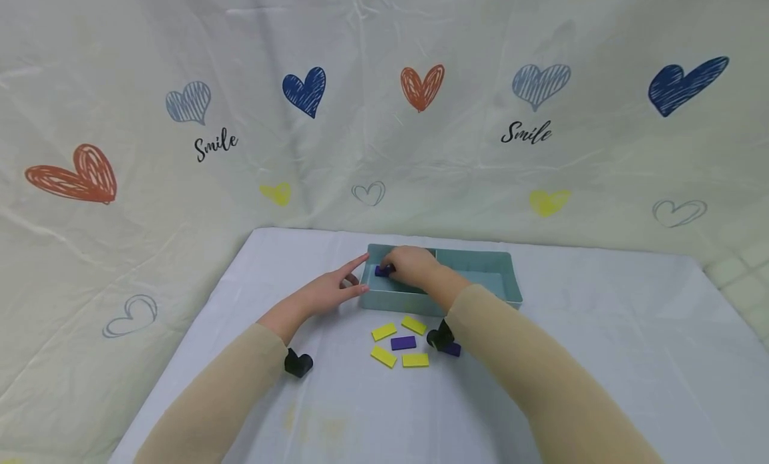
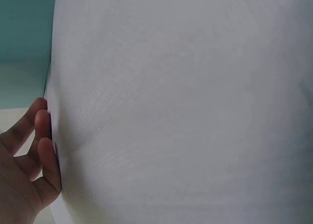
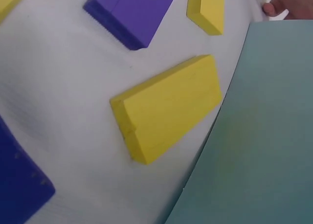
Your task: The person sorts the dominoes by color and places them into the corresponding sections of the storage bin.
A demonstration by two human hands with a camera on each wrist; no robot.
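A teal two-compartment box (image 1: 393, 302) stands at the back of the table. My right hand (image 1: 411, 264) reaches into its left compartment and pinches a small purple block (image 1: 380, 272) near the left end; the hand covers part of the block. At the box's left end is my left hand (image 1: 324, 292), index finger and thumb stretched out to the wall, the other fingers bent. The left wrist view shows that hand's fingers (image 2: 43, 123) low over the white cloth. Under the right wrist, a yellow block (image 3: 168, 109) lies beside the box's side wall (image 3: 259, 126).
In front of the box lie several yellow blocks (image 1: 415, 360) and a purple block (image 1: 403, 343). Another purple block (image 1: 453, 349) is partly hidden by the black right wrist camera (image 1: 440, 337). A divider (image 1: 436, 254) splits the box. Behind the table hangs a heart-printed cloth (image 1: 360, 150).
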